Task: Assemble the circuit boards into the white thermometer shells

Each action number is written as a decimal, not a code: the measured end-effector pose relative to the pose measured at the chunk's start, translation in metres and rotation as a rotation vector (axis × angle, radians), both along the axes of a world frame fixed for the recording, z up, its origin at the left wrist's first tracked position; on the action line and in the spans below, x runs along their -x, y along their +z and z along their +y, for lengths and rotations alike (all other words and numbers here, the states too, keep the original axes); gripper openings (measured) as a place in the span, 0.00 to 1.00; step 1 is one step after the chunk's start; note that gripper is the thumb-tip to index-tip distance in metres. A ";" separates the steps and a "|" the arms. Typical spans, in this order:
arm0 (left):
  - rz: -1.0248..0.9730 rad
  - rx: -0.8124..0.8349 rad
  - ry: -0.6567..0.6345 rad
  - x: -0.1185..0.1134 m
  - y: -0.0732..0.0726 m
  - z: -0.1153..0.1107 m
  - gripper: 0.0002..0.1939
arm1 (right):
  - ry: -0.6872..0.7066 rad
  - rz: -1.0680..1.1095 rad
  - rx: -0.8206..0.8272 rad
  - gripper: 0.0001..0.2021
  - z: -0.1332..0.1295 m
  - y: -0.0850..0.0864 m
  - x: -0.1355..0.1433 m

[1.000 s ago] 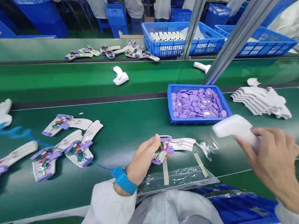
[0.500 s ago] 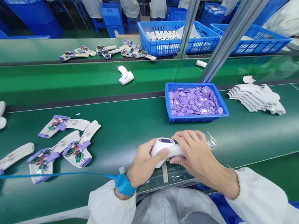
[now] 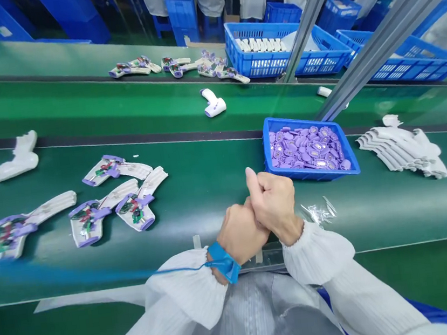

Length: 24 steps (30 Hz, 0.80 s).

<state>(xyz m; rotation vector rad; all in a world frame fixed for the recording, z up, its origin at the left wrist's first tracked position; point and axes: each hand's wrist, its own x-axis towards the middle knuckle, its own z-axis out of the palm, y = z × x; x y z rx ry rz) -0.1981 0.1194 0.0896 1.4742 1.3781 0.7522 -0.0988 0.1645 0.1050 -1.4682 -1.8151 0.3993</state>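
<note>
My left hand [image 3: 243, 234], with a blue wrist strap [image 3: 224, 262], is closed and pressed against my right hand. My right hand [image 3: 273, 200] is also closed, thumb pointing up. Whatever the fingers hold is hidden; the white infrared thermometer seen earlier does not show. Just beyond the right hand stands a blue bin [image 3: 314, 174] of purple oval pieces [image 3: 306, 146]. To the left lie several opened thermometer halves with circuit boards [image 3: 135, 205]. Clear plastic scraps [image 3: 322, 212] lie right of my hands.
White shell halves [image 3: 403, 151] are stacked at right, and another shell [image 3: 20, 157] lies far left. A white thermometer [image 3: 214, 104] rests on the green belt behind. Blue baskets [image 3: 260, 68] and a slanting metal post [image 3: 379, 39] stand beyond. Several people in white work farther back.
Both hands have turned and closed together into fists, and the thermometer has gone out of sight. The view has shifted left. The thermometer on the back belt has moved right.
</note>
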 end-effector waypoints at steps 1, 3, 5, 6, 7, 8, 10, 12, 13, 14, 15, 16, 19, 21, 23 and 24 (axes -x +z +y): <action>0.006 0.007 0.017 0.003 0.002 -0.001 0.08 | -0.057 0.075 0.008 0.29 0.003 0.001 -0.003; 0.029 0.032 0.028 0.007 0.005 -0.004 0.12 | -0.108 0.181 0.077 0.28 0.005 0.001 -0.009; 0.099 0.027 0.048 0.008 0.006 -0.008 0.14 | -0.078 0.204 0.178 0.28 0.005 -0.001 -0.012; 0.155 0.003 0.073 0.007 0.005 -0.009 0.14 | -0.056 0.201 0.221 0.28 0.004 -0.002 -0.012; 0.217 -0.036 0.096 0.005 0.005 -0.010 0.13 | -0.047 0.205 0.246 0.28 0.002 -0.002 -0.011; 0.273 -0.078 0.105 0.003 0.006 -0.010 0.12 | -0.054 0.222 0.243 0.29 0.000 -0.001 -0.009; 0.334 -0.137 0.072 0.004 0.011 -0.010 0.11 | -0.034 0.260 0.185 0.29 0.000 0.003 -0.008; 0.334 -0.141 0.008 0.015 0.019 -0.008 0.12 | 0.058 0.232 0.142 0.29 0.008 0.010 -0.014; 0.326 -0.126 0.001 0.025 0.024 -0.009 0.13 | 0.101 0.180 0.135 0.27 0.016 0.014 -0.022; 0.320 -0.103 0.011 0.036 0.028 -0.009 0.13 | 0.128 0.090 0.125 0.25 0.028 0.016 -0.032; 0.324 -0.081 0.030 0.049 0.032 -0.011 0.14 | 0.138 -0.021 0.112 0.22 0.043 0.018 -0.044; 0.344 -0.069 0.047 0.062 0.034 -0.012 0.15 | 0.127 -0.135 0.086 0.18 0.059 0.018 -0.058; 0.509 -0.141 0.062 0.088 0.033 -0.014 0.18 | 0.199 -0.399 0.057 0.10 0.111 0.009 -0.094; 0.679 -0.271 0.004 0.089 0.027 -0.010 0.18 | 0.323 -0.474 0.096 0.11 0.136 0.000 -0.105; 0.856 -0.355 -0.110 0.078 0.021 -0.002 0.16 | 0.423 -0.548 0.122 0.09 0.149 -0.009 -0.106; 0.927 -0.361 -0.163 0.071 0.019 0.003 0.15 | 0.450 -0.580 0.129 0.07 0.153 -0.011 -0.105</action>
